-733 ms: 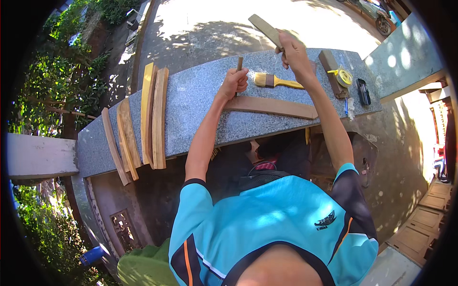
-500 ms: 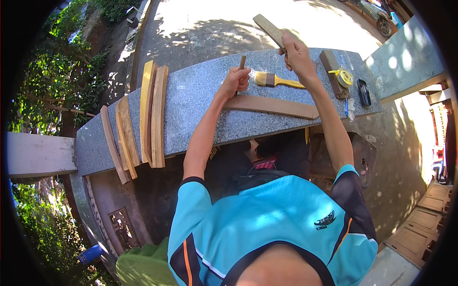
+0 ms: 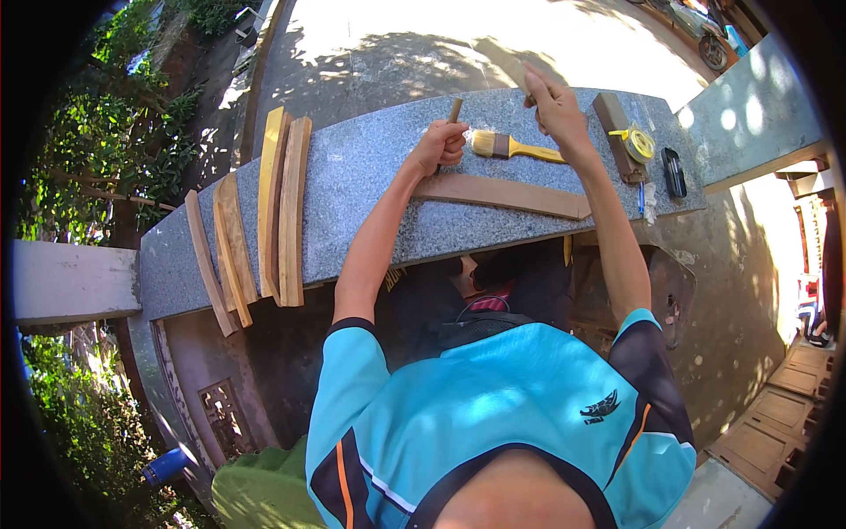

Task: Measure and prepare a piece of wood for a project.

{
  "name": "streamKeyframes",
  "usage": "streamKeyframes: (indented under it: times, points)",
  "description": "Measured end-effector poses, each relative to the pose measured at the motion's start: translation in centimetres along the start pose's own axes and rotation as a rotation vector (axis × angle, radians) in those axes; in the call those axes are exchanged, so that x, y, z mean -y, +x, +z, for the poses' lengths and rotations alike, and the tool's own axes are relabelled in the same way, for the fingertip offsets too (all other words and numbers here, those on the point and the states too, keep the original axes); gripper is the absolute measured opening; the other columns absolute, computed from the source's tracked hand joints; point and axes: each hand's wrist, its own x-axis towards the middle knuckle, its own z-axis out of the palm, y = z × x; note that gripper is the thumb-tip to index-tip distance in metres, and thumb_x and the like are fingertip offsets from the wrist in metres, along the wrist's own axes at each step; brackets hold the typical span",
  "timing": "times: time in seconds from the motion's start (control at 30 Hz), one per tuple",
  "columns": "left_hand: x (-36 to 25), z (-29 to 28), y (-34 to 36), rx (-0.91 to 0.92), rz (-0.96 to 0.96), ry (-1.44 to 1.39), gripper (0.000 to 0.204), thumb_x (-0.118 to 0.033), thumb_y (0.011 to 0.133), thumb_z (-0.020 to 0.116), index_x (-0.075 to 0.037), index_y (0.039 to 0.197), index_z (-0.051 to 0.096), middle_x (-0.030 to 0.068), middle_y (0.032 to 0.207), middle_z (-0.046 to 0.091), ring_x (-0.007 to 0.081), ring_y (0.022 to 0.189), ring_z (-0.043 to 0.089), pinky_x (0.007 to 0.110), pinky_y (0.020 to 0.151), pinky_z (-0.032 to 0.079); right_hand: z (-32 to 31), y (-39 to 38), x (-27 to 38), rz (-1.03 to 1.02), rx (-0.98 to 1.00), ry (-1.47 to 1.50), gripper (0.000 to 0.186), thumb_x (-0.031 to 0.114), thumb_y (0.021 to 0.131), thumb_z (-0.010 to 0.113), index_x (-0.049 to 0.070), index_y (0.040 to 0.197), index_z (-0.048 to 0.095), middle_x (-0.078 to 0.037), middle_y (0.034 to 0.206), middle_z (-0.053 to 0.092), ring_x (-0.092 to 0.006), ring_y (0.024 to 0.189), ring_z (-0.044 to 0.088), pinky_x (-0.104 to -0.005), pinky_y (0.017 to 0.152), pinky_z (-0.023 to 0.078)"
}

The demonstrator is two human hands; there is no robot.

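My left hand (image 3: 439, 146) is closed around a short, thin brown stick-like tool (image 3: 456, 110). Its top end pokes up above the fist; whatever lies below is mostly hidden. That fist sits over the left end of a flat wooden strip (image 3: 502, 195) lying on the speckled stone tabletop (image 3: 361, 185). Raised past the table's far side, my right hand (image 3: 559, 110) grips a flat wooden bat (image 3: 504, 60), smeared by motion. Between the hands, a paintbrush (image 3: 515, 147) with pale bristles and a yellow handle rests on the stone.
Several wooden strips (image 3: 291, 212) lie at the table's left. At the right end are a brown block (image 3: 608, 115), a yellow tape roll (image 3: 639, 145), a black case (image 3: 674, 172) and a blue pen (image 3: 641, 201). A concrete beam (image 3: 758, 110) adjoins the right end.
The bat in my right hand has swung slightly to the right and blurred. My left hand, with the stick-like tool, has shifted a little, and the tool leans slightly more to the right.
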Motion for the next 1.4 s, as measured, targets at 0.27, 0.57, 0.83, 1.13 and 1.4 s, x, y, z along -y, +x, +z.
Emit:
streamKeyframes:
  times: [0.27, 0.57, 0.83, 1.13, 1.4]
  points:
    - [0.2, 0.0, 0.3, 0.013, -0.050, -0.013, 0.041, -0.021, 0.088, 0.048, -0.018, 0.054, 0.025, -0.0076, 0.044, 0.022, 0.0027, 0.034, 0.019, 0.021, 0.032, 0.014, -0.4, -0.1, -0.5, 0.004, 0.017, -0.122, 0.041, 0.039, 0.090, 0.044, 0.002, 0.095, 0.059, -0.004, 0.065, 0.051, -0.0035, 0.043, 0.034, -0.0200, 0.037, 0.028]
    - [0.1, -0.1, 0.5, 0.027, -0.076, -0.004, 0.040, -0.020, 0.088, 0.048, -0.018, 0.055, 0.027, -0.0076, 0.045, 0.024, 0.0023, 0.035, 0.019, 0.021, 0.032, 0.014, 0.0, 0.2, -1.2, 0.006, -0.009, -0.032, 0.041, 0.036, 0.091, 0.044, 0.004, 0.113, 0.057, -0.002, 0.063, 0.050, -0.0037, 0.044, 0.034, -0.0195, 0.038, 0.029]
    - [0.1, -0.2, 0.5, 0.006, -0.090, 0.070, 0.039, -0.020, 0.088, 0.049, -0.017, 0.055, 0.028, -0.0076, 0.045, 0.025, 0.0024, 0.036, 0.020, 0.021, 0.032, 0.014, -0.6, 0.4, -1.8, 0.059, 0.038, 0.026, 0.042, 0.034, 0.092, 0.042, 0.007, 0.123, 0.050, -0.002, 0.065, 0.048, -0.0034, 0.044, 0.033, -0.0190, 0.037, 0.029]
    - [0.4, 0.6, 0.8, -0.020, -0.154, 0.115, 0.039, -0.021, 0.089, 0.047, -0.017, 0.056, 0.027, -0.0072, 0.045, 0.025, 0.0029, 0.036, 0.020, 0.021, 0.032, 0.014, -0.7, 0.9, -3.7, 0.109, 0.047, 0.065, 0.042, 0.033, 0.090, 0.042, 0.006, 0.120, 0.054, -0.005, 0.063, 0.051, -0.0041, 0.043, 0.035, -0.0194, 0.038, 0.030]
    - [0.5, -1.7, 0.6, -0.200, 0.177, -0.324, 0.038, -0.029, 0.091, 0.045, -0.015, 0.060, 0.030, -0.0067, 0.046, 0.021, 0.0048, 0.036, 0.017, 0.021, 0.031, 0.015, 0.8, -2.1, -6.5, -0.098, -0.222, 0.172, 0.040, 0.028, 0.092, 0.039, 0.004, 0.122, 0.051, -0.001, 0.064, 0.048, -0.0035, 0.045, 0.036, -0.0196, 0.038, 0.030]
